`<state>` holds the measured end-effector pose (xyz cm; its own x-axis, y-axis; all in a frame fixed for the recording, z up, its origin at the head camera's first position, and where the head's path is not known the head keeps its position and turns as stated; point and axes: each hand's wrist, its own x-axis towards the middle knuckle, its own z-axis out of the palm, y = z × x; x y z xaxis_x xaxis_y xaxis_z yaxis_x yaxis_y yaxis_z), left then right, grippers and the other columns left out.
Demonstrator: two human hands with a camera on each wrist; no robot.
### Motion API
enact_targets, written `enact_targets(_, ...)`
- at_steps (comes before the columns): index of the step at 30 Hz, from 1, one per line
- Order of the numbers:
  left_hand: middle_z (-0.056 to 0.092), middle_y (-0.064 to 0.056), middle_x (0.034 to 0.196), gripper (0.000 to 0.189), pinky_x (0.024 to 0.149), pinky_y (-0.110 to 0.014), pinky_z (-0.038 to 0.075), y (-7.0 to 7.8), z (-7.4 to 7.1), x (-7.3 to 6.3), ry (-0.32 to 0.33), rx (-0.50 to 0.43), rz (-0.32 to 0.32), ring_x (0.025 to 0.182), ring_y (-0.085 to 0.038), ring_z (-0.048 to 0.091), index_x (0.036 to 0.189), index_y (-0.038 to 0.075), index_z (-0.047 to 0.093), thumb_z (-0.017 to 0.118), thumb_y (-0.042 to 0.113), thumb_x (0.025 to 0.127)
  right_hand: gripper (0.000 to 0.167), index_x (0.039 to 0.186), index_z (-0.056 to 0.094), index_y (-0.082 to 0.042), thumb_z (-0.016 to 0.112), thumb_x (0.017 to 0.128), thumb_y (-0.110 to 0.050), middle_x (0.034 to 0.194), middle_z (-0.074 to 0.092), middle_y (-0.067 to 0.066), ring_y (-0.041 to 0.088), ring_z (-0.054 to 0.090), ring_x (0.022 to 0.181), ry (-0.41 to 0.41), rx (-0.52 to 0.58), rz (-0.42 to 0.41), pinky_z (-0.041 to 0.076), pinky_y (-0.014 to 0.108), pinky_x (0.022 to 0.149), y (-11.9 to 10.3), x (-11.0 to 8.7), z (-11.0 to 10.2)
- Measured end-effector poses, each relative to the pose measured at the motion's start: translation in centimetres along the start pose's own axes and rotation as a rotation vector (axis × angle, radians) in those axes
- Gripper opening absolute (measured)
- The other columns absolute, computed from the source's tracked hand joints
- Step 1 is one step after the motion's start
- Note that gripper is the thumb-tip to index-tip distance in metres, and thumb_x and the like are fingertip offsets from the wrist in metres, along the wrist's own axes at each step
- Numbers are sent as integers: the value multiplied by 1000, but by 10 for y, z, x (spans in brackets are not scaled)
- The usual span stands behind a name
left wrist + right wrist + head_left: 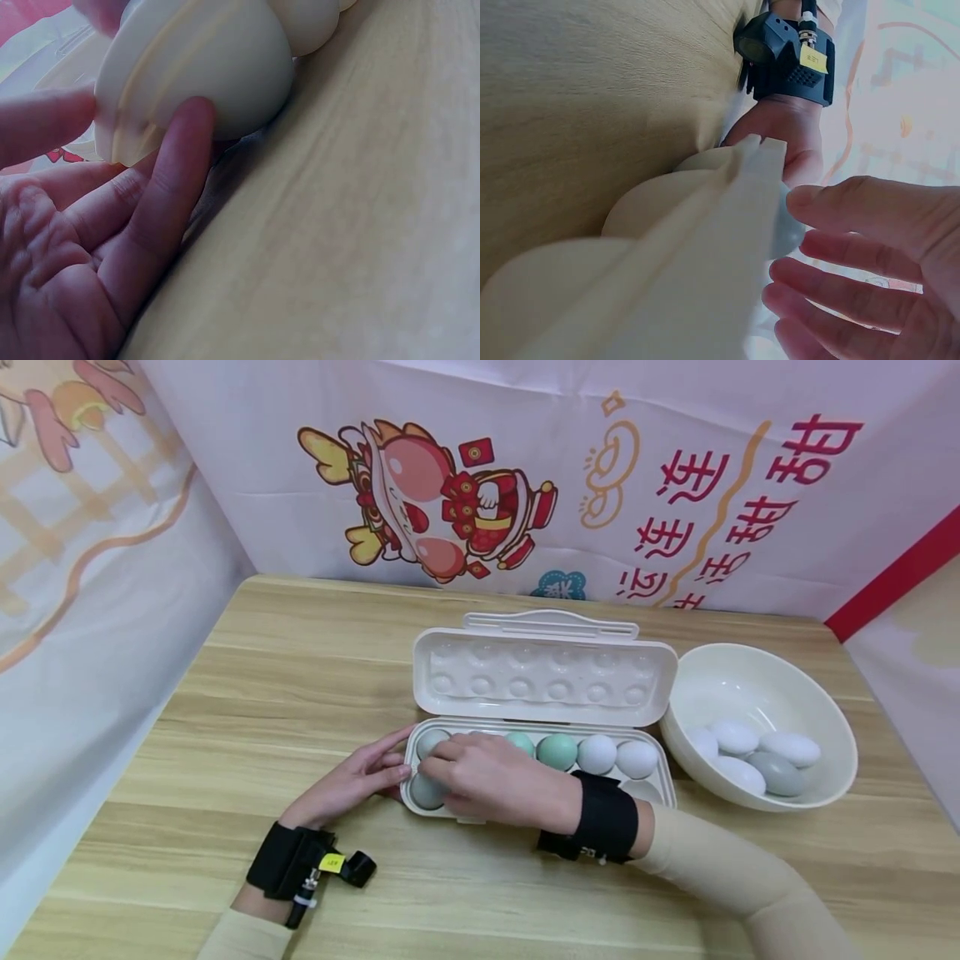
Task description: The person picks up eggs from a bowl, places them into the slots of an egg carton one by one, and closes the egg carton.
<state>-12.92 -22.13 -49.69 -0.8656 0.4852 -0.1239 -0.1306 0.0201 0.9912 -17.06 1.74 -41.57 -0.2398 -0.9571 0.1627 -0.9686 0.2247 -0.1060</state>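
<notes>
At the left end of the egg carton (pixel 543 711), the left hand (pixel 352 782) braces with spread fingers; whether the right hand (pixel 498 781) pinches the front-corner blue-grey egg (pixel 427 793), I cannot tell. Best seat it gently, carton steady.

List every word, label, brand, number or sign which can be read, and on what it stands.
"甜甜活", top to bottom: printed cloth.
"连连", then probably "运": same cloth.
Below "活": cut off, unclear.
Teal badge on cloth: character too small.
Yellow label, left wrist strap: too small and blurred.
</notes>
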Motion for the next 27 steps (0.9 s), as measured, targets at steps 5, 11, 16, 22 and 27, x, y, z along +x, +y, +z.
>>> enact_targets(5,51,-34,128,65,82,-38,54,-1,-1,0,6,3,5,99,-24,64,154,1,15,51,9,101,17,96,62,-14,69,80,-13,86,58,-4,17,58,81,50,-23,3,48,31,73,4,-9,-3)
enact_targets(11,51,-33,127,65,81,-38,54,-2,0,0,3,2,11,98,-24,64,154,1,14,51,9,101,22,100,65,-14,73,80,-17,94,61,-3,16,59,87,55,-8,27,49,33,77,8,-16,-8)
enact_targets(16,50,-34,129,65,82,-38,54,-2,0,0,6,3,-4,99,-24,64,154,1,14,51,9,101,34,112,66,-12,77,81,-19,103,63,0,17,60,98,25,-14,39,49,34,85,10,-21,-14)
enact_targets(22,49,-36,129,66,82,-38,54,-1,0,0,18,12,-15,98,-24,64,154,1,14,52,10,100,33,110,66,-11,78,80,-19,104,65,1,18,61,97,5,-9,56,50,35,85,14,-26,-18)
enact_targets(27,51,-35,127,66,82,-38,54,0,0,0,23,18,-12,96,-24,65,153,0,14,52,9,100,33,110,67,-11,79,80,-18,105,64,2,18,61,96,-19,-8,90,51,35,84,18,-32,-22)
